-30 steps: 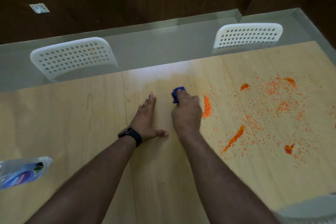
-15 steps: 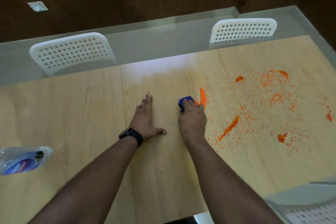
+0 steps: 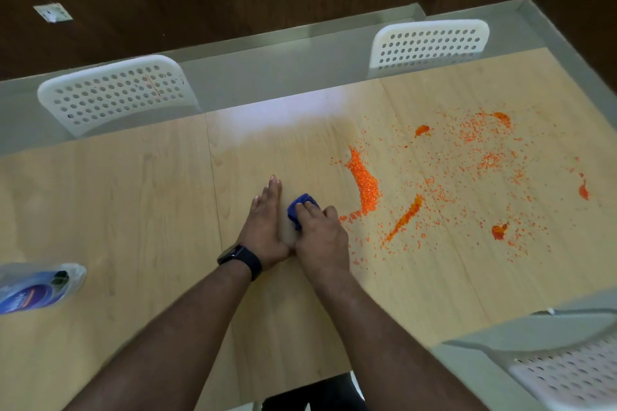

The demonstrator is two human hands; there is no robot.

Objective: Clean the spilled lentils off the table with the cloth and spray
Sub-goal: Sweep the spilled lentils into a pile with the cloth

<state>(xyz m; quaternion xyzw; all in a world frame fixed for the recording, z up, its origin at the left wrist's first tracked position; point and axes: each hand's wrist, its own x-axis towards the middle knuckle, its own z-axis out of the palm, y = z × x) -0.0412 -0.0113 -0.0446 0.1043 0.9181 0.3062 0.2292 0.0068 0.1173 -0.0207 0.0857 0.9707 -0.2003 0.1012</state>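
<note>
**Lentils partly gathered, cloth bunched at the desk's middle**

The pale wooden desk (image 3: 140,210) is seen from its near edge. Across its right half the orange lentils (image 3: 364,182) are scattered, thinly toward the right edge and far right corner, thickly in one ridge near the middle. That ridge's long axis is judged to run from the far edge toward the near edge, leaning slightly right; a thinner streak beside it slants the other way. Being small, dry, loose grains, they are likely to roll and scatter if struck hard, so slow sweeping toward a pile is advised.

At the left edge the spray bottle (image 3: 36,287) is laid on its side, its long axis across the desk; which end bears the nozzle cannot be told through the blur.

The left hand (image 3: 267,227) is laid flat, fingers straight and pointing to the far edge. Just beside it, the right hand (image 3: 322,237) is curled round the blue cloth (image 3: 300,207), which is wadded small and pressed to the desk left of the ridge. The cloth is judged soft and light, best held bunched from above.
</note>
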